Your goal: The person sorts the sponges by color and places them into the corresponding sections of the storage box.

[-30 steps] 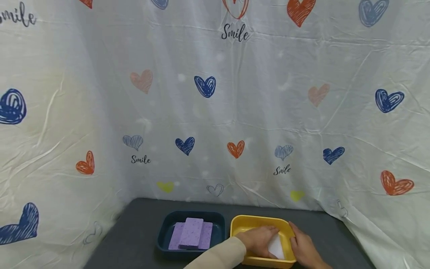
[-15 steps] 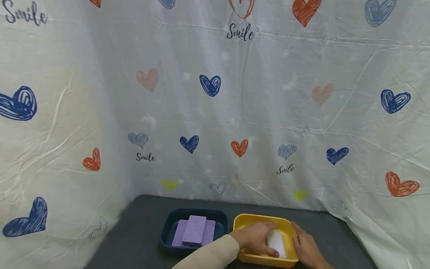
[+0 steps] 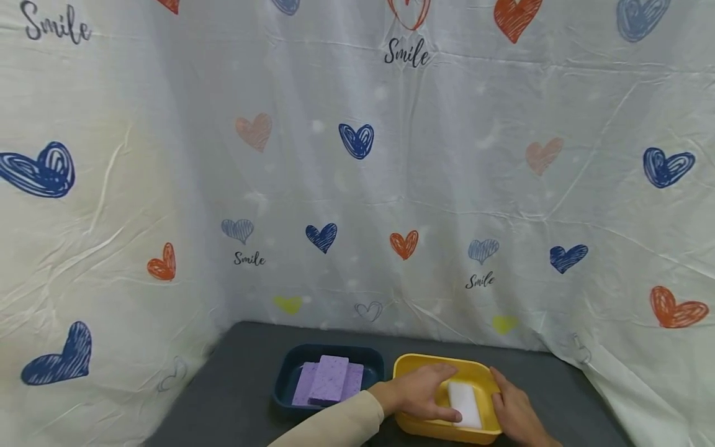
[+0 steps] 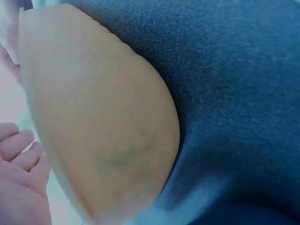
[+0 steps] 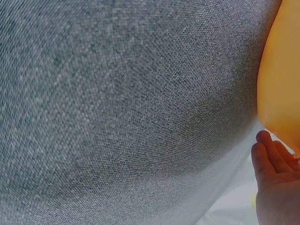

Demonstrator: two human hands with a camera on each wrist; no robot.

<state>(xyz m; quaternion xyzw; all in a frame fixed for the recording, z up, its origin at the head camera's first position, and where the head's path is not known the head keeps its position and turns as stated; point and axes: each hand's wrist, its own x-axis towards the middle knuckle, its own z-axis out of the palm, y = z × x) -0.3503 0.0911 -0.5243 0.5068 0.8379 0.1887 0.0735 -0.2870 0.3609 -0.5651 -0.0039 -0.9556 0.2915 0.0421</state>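
Note:
In the head view, a white rectangular block (image 3: 465,405), like a sponge, lies flat in the yellow tray (image 3: 416,427). My left hand (image 3: 420,392) is over the tray's left side with fingers spread and thumb stretched toward the block's near left edge; it grips nothing. From the left wrist view the same hand (image 4: 23,180) shows beyond the tray's wall, its fingers slightly bent. My right hand (image 3: 519,406) holds the tray's right rim, thumb at the rim and fingers along the outside. The right wrist view shows those fingers (image 5: 269,152) against the outer wall.
Left of the yellow tray stands a dark blue tray (image 3: 283,379) with stacked purple speckled sponges (image 3: 328,380) in it. Both trays rest on a dark grey table surface (image 3: 234,385). Behind hangs a white curtain (image 3: 313,180) printed with hearts.
My left hand has let go of the white block and drawn back to the left, leaving the block uncovered in the yellow tray. The right hand stays at the rim. The head view shifts slightly.

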